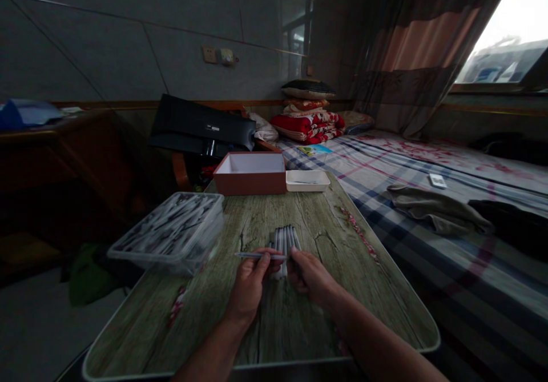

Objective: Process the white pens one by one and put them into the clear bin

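A slim light-coloured pen (pixel 248 254) lies crosswise in my left hand (pixel 253 273), pinched between thumb and fingers. Its right end reaches the fingertips of my right hand (pixel 310 273). The fingers of that hand are closed, and whatever they hold is hidden. Below and just beyond both hands, several similar pens (pixel 285 236) with dark ends lie side by side in a row on the wood-patterned table (pixel 317 325). To the left stands a clear plastic box (pixel 180 259), filled with many more pens of this kind.
At the table's far edge are an open reddish-brown box (pixel 250 183) and a shallow white tray (pixel 307 187) with something thin inside. Behind them leans a black monitor (pixel 201 125). A bed with a plaid sheet (pixel 363 176) borders the table's right side.
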Motion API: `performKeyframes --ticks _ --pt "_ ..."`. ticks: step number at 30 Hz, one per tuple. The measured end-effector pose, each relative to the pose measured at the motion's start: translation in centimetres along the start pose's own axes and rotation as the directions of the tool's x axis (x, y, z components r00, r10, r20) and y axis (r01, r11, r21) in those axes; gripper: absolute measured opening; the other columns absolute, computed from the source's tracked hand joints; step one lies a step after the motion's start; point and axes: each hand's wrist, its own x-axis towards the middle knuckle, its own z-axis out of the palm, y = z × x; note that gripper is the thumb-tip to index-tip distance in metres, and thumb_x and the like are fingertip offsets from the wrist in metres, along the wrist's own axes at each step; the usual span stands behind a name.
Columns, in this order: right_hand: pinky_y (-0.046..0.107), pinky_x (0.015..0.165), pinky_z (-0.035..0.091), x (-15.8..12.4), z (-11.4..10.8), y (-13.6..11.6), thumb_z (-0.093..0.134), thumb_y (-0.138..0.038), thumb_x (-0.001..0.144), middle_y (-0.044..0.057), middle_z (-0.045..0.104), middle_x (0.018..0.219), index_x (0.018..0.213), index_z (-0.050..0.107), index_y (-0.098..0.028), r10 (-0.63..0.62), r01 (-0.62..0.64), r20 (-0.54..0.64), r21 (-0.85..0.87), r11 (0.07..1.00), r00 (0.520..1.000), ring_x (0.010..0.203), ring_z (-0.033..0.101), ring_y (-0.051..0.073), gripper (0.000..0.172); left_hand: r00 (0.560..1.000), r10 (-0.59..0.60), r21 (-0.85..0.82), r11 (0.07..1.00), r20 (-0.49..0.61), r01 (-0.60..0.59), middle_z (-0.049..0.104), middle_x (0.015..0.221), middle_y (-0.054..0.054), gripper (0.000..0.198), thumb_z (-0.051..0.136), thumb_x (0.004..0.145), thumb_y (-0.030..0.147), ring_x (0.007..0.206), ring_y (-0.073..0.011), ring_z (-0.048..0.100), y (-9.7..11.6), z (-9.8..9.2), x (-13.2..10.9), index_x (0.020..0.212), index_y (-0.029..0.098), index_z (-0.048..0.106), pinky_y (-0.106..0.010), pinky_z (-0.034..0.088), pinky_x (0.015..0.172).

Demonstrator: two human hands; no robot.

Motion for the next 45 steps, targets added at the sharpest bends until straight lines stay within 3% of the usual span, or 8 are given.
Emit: performKeyframes --ticks 13,18,22,30,34,37,41,45 --pt "0.015 0.034 0.021 -0.3 -0.1 -0.6 0.068 -0.031 0.07 -0.011 0.04 0.052 0.079 0.046 -0.021 -0.241 0.244 -0.045 0.109 0.964 0.97 0.038 0.028 0.004 0.026 0.991 -0.05 -0.21 0.977 -0.124 0.023 0.072 0.083 -0.005 0.028 0.071 0.072 0.04 0.076 -0.0157 0.067 -0.4 0.1 0.8 0.084 0.015 0.066 -0.026 0.054 0.068" --pt "0.015 0.031 0.017 -0.3 -0.6 -1.0 0.062 -0.026 0.064 -0.005 0.055 0.069 0.088 0.048 -0.022 -0.069 0.035 0.098 0.315 0.948 0.993 0.041 0.041 0.006 0.028 0.994 -0.003 -0.09 0.996 -0.108 -0.007 0.071 0.082 -0.005 0.028 0.068 0.074 0.042 0.075 -0.0163 0.066 0.1 0.3 0.5 0.082 0.014 0.067 -0.025 0.053 0.062" --pt "0.015 0.032 0.014 -0.3 -0.8 -0.9 0.064 -0.036 0.072 -0.007 0.045 0.053 0.077 0.052 -0.017 0.031 -0.061 0.142 0.211 0.976 0.989 0.036 0.032 0.004 0.023 0.994 0.068 0.008 0.998 -0.086 -0.068 0.071 0.083 -0.006 0.026 0.068 0.075 0.039 0.073 -0.0149 0.064 0.5 0.5 0.4 0.081 0.013 0.067 -0.024 0.052 0.066" --pt "0.017 0.028 0.018 -0.6 -2.1 -0.1 0.065 -0.027 0.066 -0.003 0.052 0.047 0.065 0.06 -0.013 0.18 -0.157 0.381 -0.09 0.984 0.907 0.03 0.036 0.004 0.016 0.957 -0.115 -0.427 0.904 -0.267 -0.011 0.07 0.075 -0.004 0.015 0.057 0.079 0.008 0.064 -0.0112 0.065 3.9 -1.7 2.6 0.091 0.015 0.063 -0.023 0.054 0.062" --pt "0.018 0.029 0.018 -0.5 -2.4 -0.1 0.068 -0.029 0.063 -0.004 0.05 0.044 0.059 0.057 -0.014 0.119 -0.13 0.402 -0.002 0.992 0.908 0.029 0.033 0.004 0.019 0.926 -0.193 -0.524 0.852 -0.326 -0.007 0.066 0.073 -0.004 0.02 0.048 0.074 -0.001 0.053 -0.0065 0.057 4.7 -3.2 3.5 0.081 0.013 0.061 -0.015 0.044 0.044" --pt "0.018 0.032 0.018 -0.3 -2.0 -0.4 0.067 -0.037 0.072 -0.008 0.042 0.041 0.067 0.056 -0.015 -0.002 -0.065 0.399 0.153 0.986 0.917 0.031 0.027 0.004 0.024 0.939 -0.226 -0.494 0.866 -0.26 0.072 0.066 0.078 -0.005 0.025 0.048 0.067 -0.003 0.052 -0.0065 0.054 4.2 -2.6 2.9 0.082 0.013 0.061 -0.015 0.038 0.041" --pt "0.017 0.032 0.014 -0.2 -1.0 -0.3 0.06 -0.042 0.082 -0.01 0.039 0.042 0.079 0.056 -0.017 -0.039 -0.014 0.353 0.144 0.989 0.935 0.032 0.022 0.004 0.026 0.972 -0.234 -0.343 0.912 0.014 0.225 0.066 0.094 -0.007 0.026 0.062 0.071 0.008 0.068 -0.0098 0.059 2.7 0.0 0.9 0.095 0.014 0.064 -0.019 0.045 0.053" --pt "0.018 0.032 0.015 -0.4 -0.4 0.0 0.061 -0.042 0.081 -0.009 0.041 0.043 0.082 0.057 -0.016 0.02 -0.035 0.337 0.039 0.999 0.941 0.033 0.024 0.004 0.027 0.972 -0.227 -0.241 0.941 0.067 0.237 0.06 0.073 0.001 0.027 0.072 0.072 0.026 0.058 -0.0077 0.053 1.3 1.3 0.1 0.095 0.016 0.062 -0.018 0.042 0.051"
